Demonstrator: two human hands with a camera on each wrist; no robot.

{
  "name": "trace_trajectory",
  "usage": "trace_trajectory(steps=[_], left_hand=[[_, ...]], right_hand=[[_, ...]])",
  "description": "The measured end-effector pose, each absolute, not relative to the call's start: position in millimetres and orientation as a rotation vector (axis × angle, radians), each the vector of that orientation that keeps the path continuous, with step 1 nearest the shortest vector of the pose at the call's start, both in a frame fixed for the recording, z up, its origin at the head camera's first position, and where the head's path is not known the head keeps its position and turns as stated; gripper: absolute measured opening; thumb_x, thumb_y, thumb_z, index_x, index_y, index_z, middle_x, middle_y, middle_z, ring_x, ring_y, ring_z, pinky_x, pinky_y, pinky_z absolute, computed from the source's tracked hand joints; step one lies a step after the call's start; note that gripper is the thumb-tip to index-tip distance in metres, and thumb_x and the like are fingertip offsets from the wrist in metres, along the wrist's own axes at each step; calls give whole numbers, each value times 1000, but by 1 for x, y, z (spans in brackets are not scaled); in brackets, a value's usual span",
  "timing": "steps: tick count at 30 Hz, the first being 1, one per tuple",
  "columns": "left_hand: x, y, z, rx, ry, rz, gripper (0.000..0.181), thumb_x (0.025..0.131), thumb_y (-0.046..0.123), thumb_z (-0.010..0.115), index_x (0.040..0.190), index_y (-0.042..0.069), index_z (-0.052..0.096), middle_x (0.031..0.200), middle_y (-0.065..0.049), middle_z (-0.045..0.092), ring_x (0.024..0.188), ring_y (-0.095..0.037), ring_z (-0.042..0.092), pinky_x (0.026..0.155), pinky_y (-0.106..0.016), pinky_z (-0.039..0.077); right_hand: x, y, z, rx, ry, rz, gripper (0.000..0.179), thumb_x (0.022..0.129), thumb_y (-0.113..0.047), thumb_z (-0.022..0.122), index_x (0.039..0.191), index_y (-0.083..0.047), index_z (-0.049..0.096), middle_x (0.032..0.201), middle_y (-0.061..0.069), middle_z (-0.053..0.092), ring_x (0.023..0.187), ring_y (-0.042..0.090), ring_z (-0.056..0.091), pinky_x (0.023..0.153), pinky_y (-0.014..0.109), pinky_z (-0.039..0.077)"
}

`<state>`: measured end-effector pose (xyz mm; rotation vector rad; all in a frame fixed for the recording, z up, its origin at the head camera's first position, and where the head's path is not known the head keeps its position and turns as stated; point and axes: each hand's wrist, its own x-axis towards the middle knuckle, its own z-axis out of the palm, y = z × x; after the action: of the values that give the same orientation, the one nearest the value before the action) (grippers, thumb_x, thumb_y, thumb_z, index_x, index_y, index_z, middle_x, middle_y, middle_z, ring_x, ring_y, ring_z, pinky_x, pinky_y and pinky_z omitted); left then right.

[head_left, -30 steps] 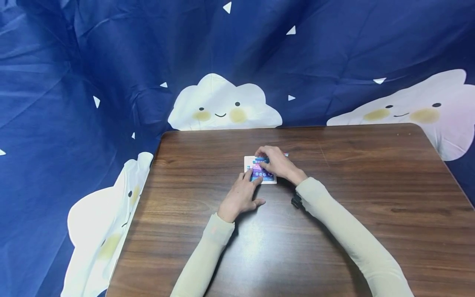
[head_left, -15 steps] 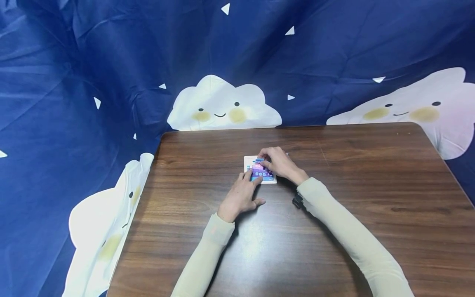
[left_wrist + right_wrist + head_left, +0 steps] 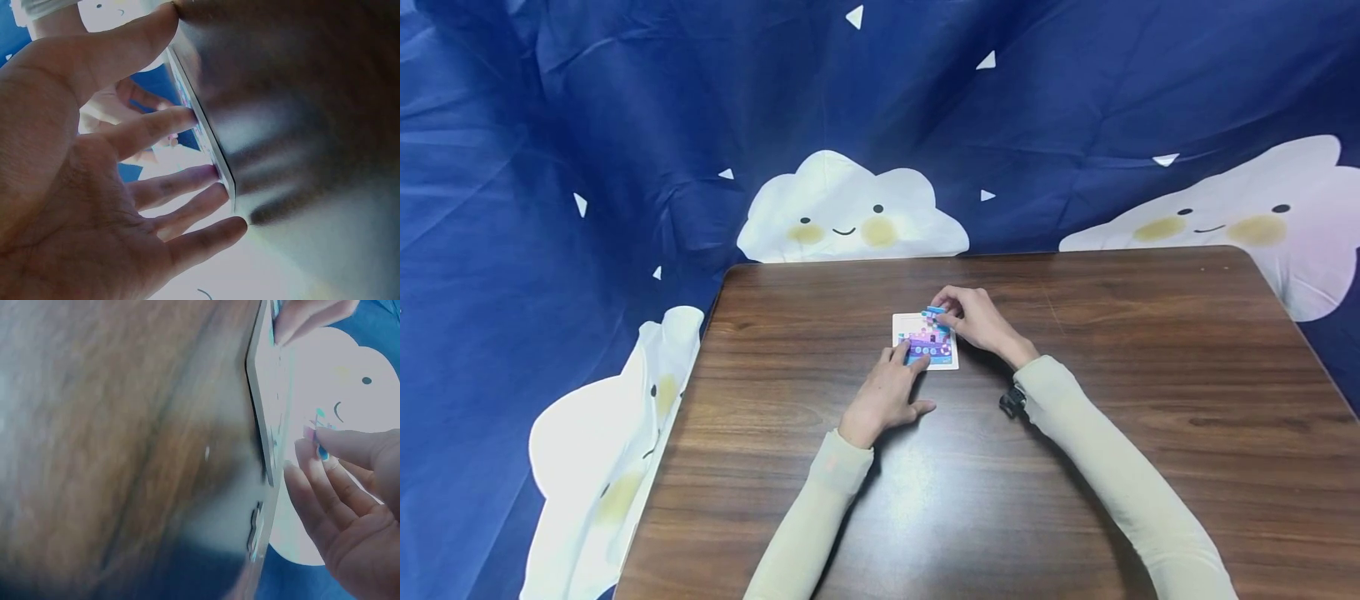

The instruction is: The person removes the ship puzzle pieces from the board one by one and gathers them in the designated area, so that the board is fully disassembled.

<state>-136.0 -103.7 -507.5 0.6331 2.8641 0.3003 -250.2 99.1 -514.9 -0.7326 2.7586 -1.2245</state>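
Observation:
A small square jigsaw puzzle (image 3: 898,327) with a white border and a pink and purple ship picture lies flat on the table. My left hand (image 3: 883,396) rests its fingertips on the puzzle's lower left part, fingers spread and fairly straight. In the left wrist view, fingertips (image 3: 187,116) meet the board's edge. Over the puzzle's top right, my right hand (image 3: 979,321) pinches a small blue and pink puzzle piece (image 3: 935,311) between thumb and fingers. The right wrist view shows that hand (image 3: 350,506) raised off the board, part of the piece (image 3: 322,452) covered by fingertips.
Another loose puzzle piece (image 3: 255,532) lies on the table beside the board in the right wrist view. The brown wooden table (image 3: 1075,467) ends at a blue cloth (image 3: 1037,108) printed with clouds. A small black device (image 3: 1012,402) sits at the right wrist.
My right hand has lifted slightly up and to the right, with the puzzle piece now visible in its pinch and more of the ship uncovered. The left hand has stayed put.

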Motion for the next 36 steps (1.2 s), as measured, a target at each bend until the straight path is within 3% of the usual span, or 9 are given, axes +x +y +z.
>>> trace_trajectory(steps=[9, 19, 26, 32, 36], left_hand=[[-136, -104, -508, 645, 2865, 301, 80, 88, 52, 80, 155, 18, 51, 165, -23, 36, 143, -38, 46, 117, -48, 47], [-137, -104, -510, 655, 2865, 303, 80, 89, 52, 79, 156, 18, 51, 165, -23, 36, 143, -39, 46, 115, -50, 49], [-138, -103, -509, 658, 2856, 298, 80, 90, 52, 78, 156, 18, 50, 166, -23, 34, 144, -39, 46, 117, -50, 48], [-138, -104, -509, 646, 2842, 282, 81, 90, 53, 77, 157, 19, 48, 167, -23, 33, 146, -39, 44, 119, -50, 45], [-137, -103, -507, 650, 2848, 284, 81, 90, 54, 77, 157, 18, 49, 167, -23, 34, 145, -39, 44, 117, -51, 47]], right_hand=[[-252, 122, -511, -614, 2801, -1261, 14, 97, -10, 72, 111, -7, 74, 96, 10, 76, 84, 20, 69, 73, 24, 52], [-252, 147, -511, -493, 2844, -1240, 16, 98, -9, 70, 114, -6, 74, 98, 13, 77, 87, 24, 72, 77, 27, 52], [-251, 165, -513, -392, 2797, -1279, 16, 98, -6, 69, 112, -3, 74, 97, 18, 75, 78, 22, 71, 61, 17, 54], [-252, 177, -513, -356, 2770, -1267, 15, 98, -2, 66, 110, 1, 74, 96, 20, 74, 75, 25, 70, 59, 19, 55], [-252, 183, -512, -327, 2774, -1228, 16, 97, -1, 65, 109, 1, 74, 95, 20, 74, 71, 19, 67, 59, 18, 54]])
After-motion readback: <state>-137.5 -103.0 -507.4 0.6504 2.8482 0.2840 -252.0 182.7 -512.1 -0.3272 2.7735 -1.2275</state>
